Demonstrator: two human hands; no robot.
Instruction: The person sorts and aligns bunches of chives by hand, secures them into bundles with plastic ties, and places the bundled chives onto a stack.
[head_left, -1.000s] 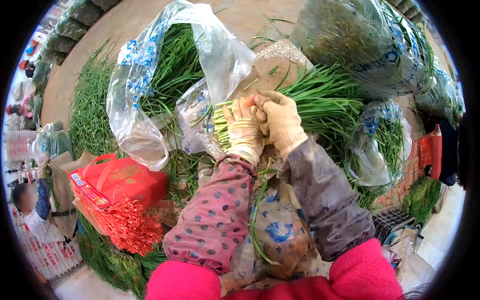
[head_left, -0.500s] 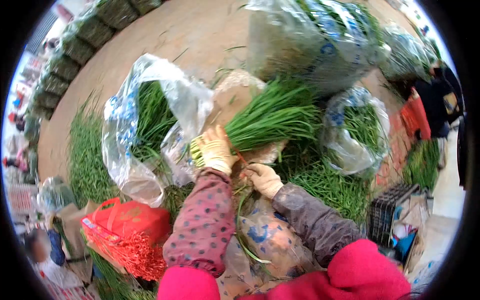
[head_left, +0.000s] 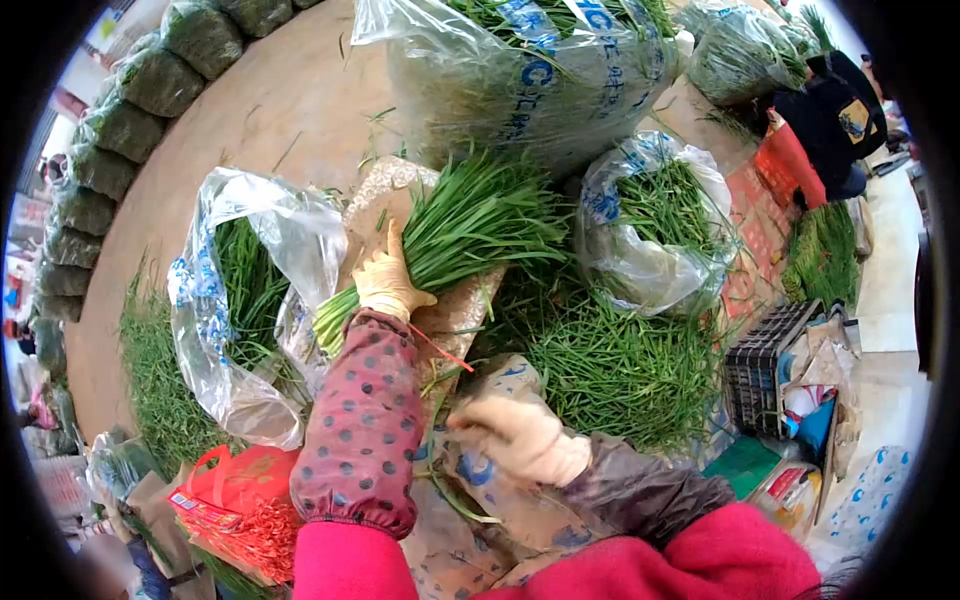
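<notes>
Centrally, just left of the middle of the frame, a bundle of green stalks [head_left: 480,215] lies slantwise on a patterned board [head_left: 400,175]. Its long, narrow leaves fan out toward the upper right, deep green, glossy and a little ruffled at the tips, while the pale, yellowish-green stem ends [head_left: 335,322] sit close together at the lower left. The left hand [head_left: 392,285], in a cream glove, rests on top of the bundle near the stems: forefinger straight and pointing up the frame, thumb spread to the right, the other fingers bent against the stalks without closing round them. A thin red tie [head_left: 443,348] sticks out below that hand toward the lower right. Lower down, the right hand [head_left: 520,432] is apart from the bundle, above the plastic-covered lap [head_left: 500,510]; it is blurred, and I cannot tell whether its fingers are clenched or hold anything. Loose greens [head_left: 630,370] spread to the right of the board. An open plastic bag [head_left: 315,235] stands to the left, and a red bag [head_left: 250,475] at lower left
</notes>
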